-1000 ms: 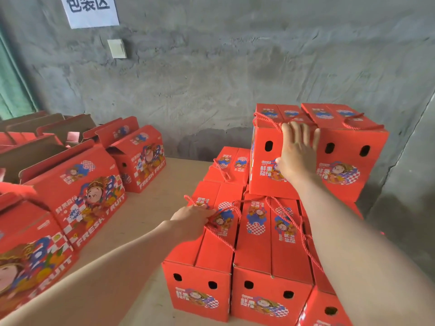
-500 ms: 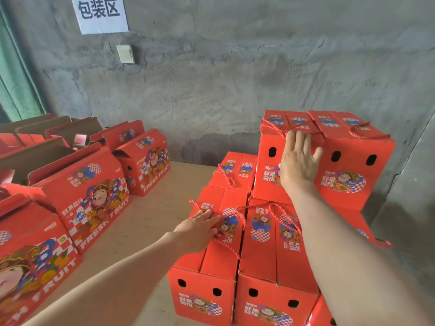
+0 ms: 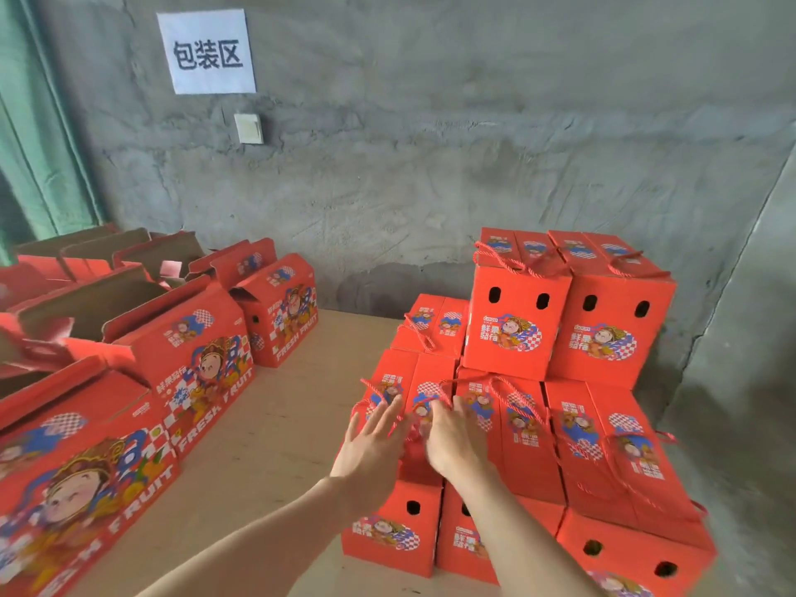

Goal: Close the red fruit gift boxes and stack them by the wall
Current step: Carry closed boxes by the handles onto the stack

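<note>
Left hand (image 3: 374, 443) and right hand (image 3: 457, 441) were flat over closed red cardboard gift box (image 3: 390, 534), front-left of stack by grey concrete wall (image 3: 430, 187). Fingers straight, held nothing. Likely squaring stack; next needs open-flapped red box (image 3: 202, 359).

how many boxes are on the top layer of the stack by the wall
2: the left box and the right box side by side, both closed; any behind them would be hidden.

The wall sign (image 3: 206, 51) reads "包装区"; the open red boxes (image 3: 202, 372) read "FRESH FRUIT".
</note>
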### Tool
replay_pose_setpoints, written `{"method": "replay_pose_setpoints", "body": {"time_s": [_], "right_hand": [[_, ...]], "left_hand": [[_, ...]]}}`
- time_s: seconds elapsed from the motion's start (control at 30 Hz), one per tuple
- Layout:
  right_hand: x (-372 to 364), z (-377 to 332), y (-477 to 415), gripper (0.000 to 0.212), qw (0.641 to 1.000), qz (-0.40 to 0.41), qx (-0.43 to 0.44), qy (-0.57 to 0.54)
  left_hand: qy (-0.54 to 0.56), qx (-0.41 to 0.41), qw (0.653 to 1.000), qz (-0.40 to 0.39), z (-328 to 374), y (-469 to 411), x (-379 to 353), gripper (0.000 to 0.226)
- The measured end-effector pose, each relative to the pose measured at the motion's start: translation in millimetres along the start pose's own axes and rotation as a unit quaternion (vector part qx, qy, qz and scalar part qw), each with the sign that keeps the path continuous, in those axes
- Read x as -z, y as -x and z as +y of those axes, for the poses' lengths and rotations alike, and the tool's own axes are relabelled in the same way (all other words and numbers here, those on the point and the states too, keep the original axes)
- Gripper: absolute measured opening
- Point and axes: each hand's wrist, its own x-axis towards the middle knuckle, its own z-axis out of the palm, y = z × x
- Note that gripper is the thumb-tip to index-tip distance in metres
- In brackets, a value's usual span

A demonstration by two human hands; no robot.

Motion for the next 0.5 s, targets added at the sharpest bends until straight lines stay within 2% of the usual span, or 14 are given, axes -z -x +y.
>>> {"method": "replay_pose_setpoints", "body": {"time_s": [0.13,0.3,0.5], "right_hand": [[-2.2,-45.5,32.3,0.032,0.995,0.001,0.095,-0.032],[-17.8,-106.9,79.7,0.029,0.985,-0.044,0.151,-0.064],[-41.4,-201.7,112.2,0.032,0.96,-0.188,0.205,-0.02]], "left_hand": [[0.053,-0.01,0.996,0.067,-19.6,55.1,22.5,0.042],[0.14,0.088,0.979,0.116,-87.0,145.6,43.0,0.03],[0.128,0.18,0.96,0.173,-193.3,246.4,64.0,0.019]]}}
